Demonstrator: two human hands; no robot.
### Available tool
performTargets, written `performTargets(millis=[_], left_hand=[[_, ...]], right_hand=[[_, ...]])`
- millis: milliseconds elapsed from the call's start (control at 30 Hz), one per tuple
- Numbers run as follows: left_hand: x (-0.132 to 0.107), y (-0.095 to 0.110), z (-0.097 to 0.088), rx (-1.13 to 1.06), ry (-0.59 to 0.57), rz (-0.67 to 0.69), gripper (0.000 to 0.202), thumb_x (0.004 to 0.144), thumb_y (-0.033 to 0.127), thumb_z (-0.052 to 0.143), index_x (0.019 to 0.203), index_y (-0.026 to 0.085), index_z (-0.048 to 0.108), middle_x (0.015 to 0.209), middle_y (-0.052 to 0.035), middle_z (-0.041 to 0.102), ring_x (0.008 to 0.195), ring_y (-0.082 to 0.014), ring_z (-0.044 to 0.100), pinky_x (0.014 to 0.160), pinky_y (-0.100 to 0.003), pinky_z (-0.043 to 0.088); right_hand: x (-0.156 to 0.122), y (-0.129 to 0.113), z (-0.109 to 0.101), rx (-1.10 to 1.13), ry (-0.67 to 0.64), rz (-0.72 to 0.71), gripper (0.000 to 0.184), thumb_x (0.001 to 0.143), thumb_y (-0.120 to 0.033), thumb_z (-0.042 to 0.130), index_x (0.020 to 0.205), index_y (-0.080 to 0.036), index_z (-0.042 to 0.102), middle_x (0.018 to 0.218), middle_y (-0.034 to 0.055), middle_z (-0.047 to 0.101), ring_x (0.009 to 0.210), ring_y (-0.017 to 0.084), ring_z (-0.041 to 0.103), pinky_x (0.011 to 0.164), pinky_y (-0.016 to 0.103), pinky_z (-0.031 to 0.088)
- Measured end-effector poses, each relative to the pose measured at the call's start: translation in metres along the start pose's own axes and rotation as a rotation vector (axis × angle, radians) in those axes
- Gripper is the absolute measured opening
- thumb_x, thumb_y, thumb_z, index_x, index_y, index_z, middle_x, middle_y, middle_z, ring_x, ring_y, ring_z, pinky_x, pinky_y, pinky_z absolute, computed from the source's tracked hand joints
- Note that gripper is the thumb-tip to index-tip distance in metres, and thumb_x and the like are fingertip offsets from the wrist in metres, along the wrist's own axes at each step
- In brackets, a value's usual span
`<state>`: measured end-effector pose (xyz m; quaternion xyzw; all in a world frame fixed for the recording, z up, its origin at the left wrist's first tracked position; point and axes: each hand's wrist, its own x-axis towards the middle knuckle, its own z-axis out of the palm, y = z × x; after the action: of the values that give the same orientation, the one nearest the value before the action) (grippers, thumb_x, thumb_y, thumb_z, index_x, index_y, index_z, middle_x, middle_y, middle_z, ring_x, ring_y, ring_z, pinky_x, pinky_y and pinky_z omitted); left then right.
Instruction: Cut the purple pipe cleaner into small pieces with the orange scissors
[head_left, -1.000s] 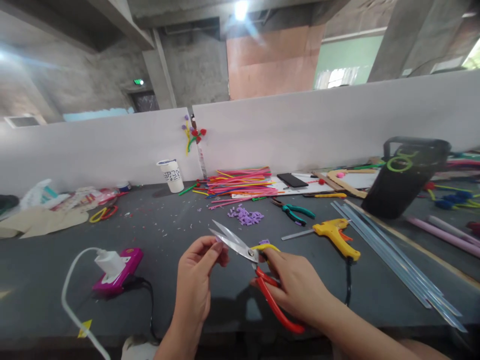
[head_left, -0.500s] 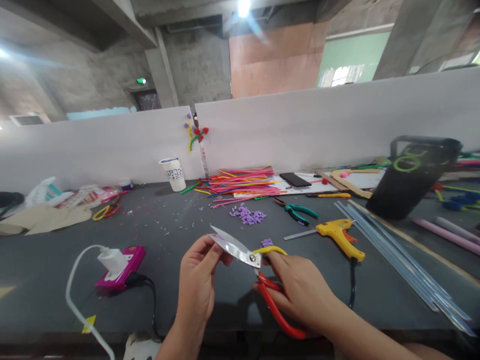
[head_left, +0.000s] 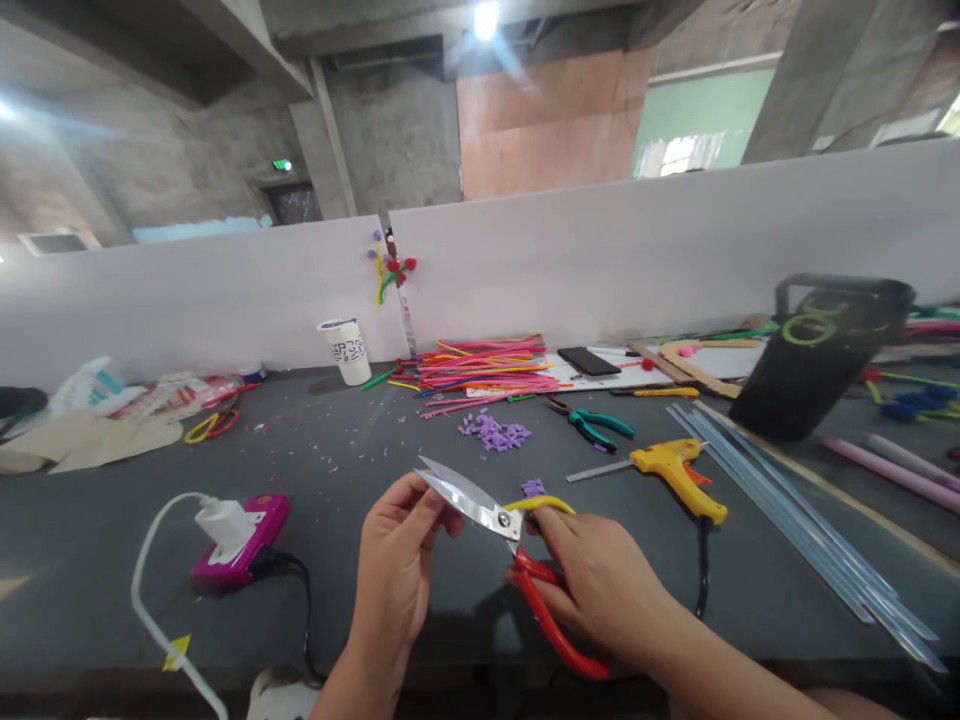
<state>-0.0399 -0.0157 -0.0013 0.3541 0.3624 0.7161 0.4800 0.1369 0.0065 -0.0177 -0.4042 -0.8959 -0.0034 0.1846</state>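
left hand (head_left: 397, 560): whatever its fingertips pinched was hidden against the blade, too small to tell.
scissors (head_left: 517, 550): handles were partly covered by right hand (head_left: 600, 580).
cable (head_left: 161, 590): ran off the bottom edge.
cup (head_left: 345, 350): print was too small to read.

You have two pairs of scissors (held scissors (head_left: 469, 500) lower centre, loose scissors (head_left: 210, 425) middle left), one glue gun (head_left: 675, 470), one pliers (head_left: 592, 425), one cup (head_left: 346, 350).

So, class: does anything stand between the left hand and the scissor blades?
Nothing visible does: the left hand pinches the blades of the scissors, which the right hand grips by the handles.
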Motion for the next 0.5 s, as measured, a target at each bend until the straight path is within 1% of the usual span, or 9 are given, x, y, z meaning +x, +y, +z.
performTargets(millis=[200, 500], left_hand=[[-0.0006, 0.0008, -0.0006, 0.001, 0.006, -0.006, 0.004, 0.069, 0.02, 0.065, 0.07, 0.016, 0.066, 0.058, 0.0025, 0.059, 0.05, -0.0056, 0.051, 0.05, -0.015, 0.042], [-0.0004, 0.0055, -0.0002, 0.063, 0.015, -0.02, 0.006, 0.069, 0.02, 0.064, 0.069, 0.014, 0.064, 0.058, 0.002, 0.058, 0.05, -0.0062, 0.05, 0.05, -0.016, 0.041]], right_hand=[[0.0009, -0.0015, -0.001, -0.008, 0.007, 0.003, 0.033, 0.08, -0.049, 0.044, 0.085, -0.016, 0.051, 0.071, 0.005, 0.063, 0.063, 0.02, 0.057, 0.054, 0.028, 0.03], [0.0003, -0.003, -0.0044, -0.011, 0.007, -0.015, 0.034, 0.081, -0.05, 0.041, 0.081, -0.017, 0.051, 0.067, 0.0047, 0.062, 0.06, 0.018, 0.056, 0.052, 0.027, 0.028]])
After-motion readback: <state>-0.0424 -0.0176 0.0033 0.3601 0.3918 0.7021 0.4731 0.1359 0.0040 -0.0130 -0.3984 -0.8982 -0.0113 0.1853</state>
